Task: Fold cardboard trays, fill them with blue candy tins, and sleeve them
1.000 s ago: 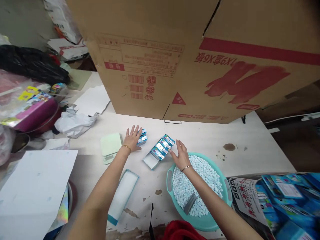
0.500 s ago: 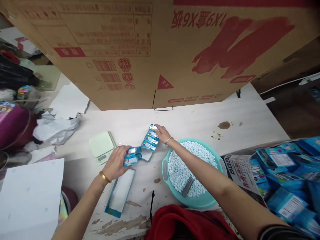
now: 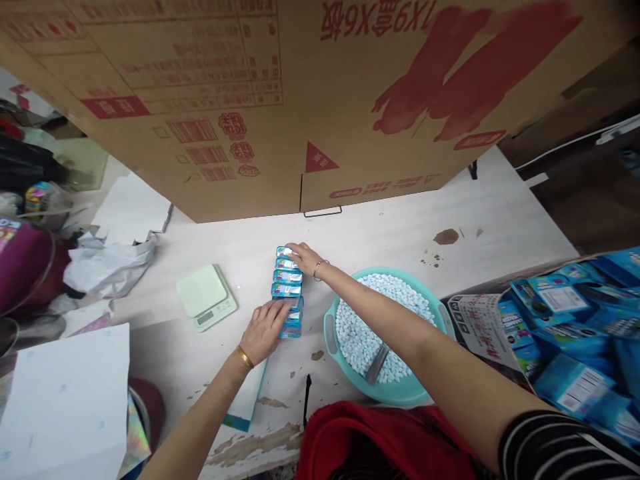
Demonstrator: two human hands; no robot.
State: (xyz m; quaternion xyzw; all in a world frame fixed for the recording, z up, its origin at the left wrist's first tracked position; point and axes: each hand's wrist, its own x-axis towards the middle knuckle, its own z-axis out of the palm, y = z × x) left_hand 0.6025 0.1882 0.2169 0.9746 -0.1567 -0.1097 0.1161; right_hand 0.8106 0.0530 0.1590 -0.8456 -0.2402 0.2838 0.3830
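Several small blue tins (image 3: pixel 287 276) with shiny tops lie in a line on the white table. My right hand (image 3: pixel 306 259) is closed on the far end of the line. My left hand (image 3: pixel 266 328) closes over the near end, covering part of those tins. Below my left forearm lies a long open box (image 3: pixel 245 407) with a white inside and blue edge, partly hidden by the arm. To the right, under my right forearm, stands a turquoise basin (image 3: pixel 331 333) full of white pellets (image 3: pixel 355 333), with a grey scoop (image 3: pixel 377 364) in them.
A pale green digital scale (image 3: pixel 203 290) sits left of the tins. A large cardboard carton (image 3: pixel 280 167) stands along the back. At right, a carton holds many blue packs (image 3: pixel 570 347). White plastic (image 3: pixel 110 263) and a white sheet (image 3: pixel 65 400) lie at left.
The two groups of tins, apart and slanted before, now form one straight line. My left hand has moved right and my right hand slightly left. The view has shifted a little.
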